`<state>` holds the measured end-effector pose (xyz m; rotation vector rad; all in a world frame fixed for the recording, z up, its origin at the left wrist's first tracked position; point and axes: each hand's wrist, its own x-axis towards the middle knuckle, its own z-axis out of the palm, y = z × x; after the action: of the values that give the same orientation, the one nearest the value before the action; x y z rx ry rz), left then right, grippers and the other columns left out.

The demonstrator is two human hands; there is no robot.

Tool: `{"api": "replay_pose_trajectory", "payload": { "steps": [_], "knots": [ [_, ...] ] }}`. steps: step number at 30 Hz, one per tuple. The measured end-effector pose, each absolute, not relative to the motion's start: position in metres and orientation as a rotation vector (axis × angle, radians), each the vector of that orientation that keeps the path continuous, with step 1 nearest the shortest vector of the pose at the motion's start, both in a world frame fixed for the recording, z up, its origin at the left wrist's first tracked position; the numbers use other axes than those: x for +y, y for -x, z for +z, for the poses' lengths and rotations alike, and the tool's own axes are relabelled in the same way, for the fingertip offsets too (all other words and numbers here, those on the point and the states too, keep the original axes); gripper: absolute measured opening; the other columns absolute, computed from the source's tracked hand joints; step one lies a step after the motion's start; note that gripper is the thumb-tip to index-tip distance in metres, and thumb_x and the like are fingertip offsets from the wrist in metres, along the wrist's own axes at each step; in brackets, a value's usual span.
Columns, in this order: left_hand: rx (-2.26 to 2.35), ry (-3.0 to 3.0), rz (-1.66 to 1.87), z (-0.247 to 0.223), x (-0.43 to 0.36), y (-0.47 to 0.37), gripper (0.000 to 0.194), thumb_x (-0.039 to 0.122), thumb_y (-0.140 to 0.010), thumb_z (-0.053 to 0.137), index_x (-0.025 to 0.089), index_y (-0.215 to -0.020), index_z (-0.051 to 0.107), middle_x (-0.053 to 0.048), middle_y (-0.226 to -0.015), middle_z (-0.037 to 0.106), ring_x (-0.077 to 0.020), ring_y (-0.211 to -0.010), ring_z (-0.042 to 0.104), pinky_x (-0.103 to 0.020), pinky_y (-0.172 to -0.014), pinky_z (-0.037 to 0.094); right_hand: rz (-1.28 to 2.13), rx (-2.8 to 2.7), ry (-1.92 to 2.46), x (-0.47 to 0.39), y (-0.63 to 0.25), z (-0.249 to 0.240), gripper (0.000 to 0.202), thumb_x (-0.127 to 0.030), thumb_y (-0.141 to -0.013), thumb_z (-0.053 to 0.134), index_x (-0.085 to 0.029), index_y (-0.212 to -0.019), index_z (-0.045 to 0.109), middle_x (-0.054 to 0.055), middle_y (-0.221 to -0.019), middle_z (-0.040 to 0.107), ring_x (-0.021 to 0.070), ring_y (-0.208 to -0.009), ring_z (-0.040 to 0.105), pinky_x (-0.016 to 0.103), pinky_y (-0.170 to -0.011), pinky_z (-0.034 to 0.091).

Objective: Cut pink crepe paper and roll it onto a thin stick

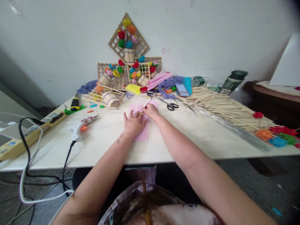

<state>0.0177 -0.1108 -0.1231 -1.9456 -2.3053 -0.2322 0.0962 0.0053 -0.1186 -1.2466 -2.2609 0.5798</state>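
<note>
A sheet of pink paper (142,135) lies on the white table in front of me. My left hand (134,122) presses on it, palm down, its fingers spread. Closed around a slim white pen (147,101), my right hand (150,111) rests on the upper part of the same sheet. The pen slants up to the right, and its lower end is hidden by my fingers. By my left fingertips a small yellowish bit shows, too covered to name. Black-handled scissors (172,107) lie just right of my right hand.
A glue gun (78,128) lies to the left, beside a long power strip (52,120) with cables. Bamboo sticks (225,106) spread across the right side. Behind are lattice panels (140,50) with paper flowers, purple string (170,83) and a dark bottle (233,82).
</note>
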Motion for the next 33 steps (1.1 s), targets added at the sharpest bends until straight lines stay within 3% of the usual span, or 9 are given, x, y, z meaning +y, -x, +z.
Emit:
{"api": "replay_pose_trajectory", "payload": {
  "steps": [14, 33],
  "knots": [
    [-2.274, 1.937, -0.249, -0.1252, -0.1096, -0.0188, 0.053, 0.050, -0.087, 0.019, 0.029, -0.127, 0.046, -0.003, -0.137, 0.041, -0.0301, -0.133, 0.018, -0.062, -0.102, 0.002, 0.569, -2.240, 1.234, 0.0034, -0.0966, -0.1189, 0.035, -0.048, -0.081, 0.046, -0.019, -0.084, 0.066, 0.005, -0.083, 0.069, 0.0146, -0.078, 0.062, 0.021, -0.067, 0.042],
    [-2.324, 1.879, -0.181, -0.1272, -0.1098, -0.0220, 0.060, 0.053, -0.087, 0.014, 0.023, -0.132, 0.039, -0.010, -0.138, 0.039, -0.0315, -0.130, 0.024, -0.062, -0.101, 0.009, 0.384, -2.431, 1.198, -0.0030, -0.0921, -0.1183, 0.041, -0.052, -0.080, 0.044, -0.019, -0.092, 0.065, 0.007, -0.090, 0.068, 0.0168, -0.085, 0.061, 0.023, -0.069, 0.042]
  ]
}}
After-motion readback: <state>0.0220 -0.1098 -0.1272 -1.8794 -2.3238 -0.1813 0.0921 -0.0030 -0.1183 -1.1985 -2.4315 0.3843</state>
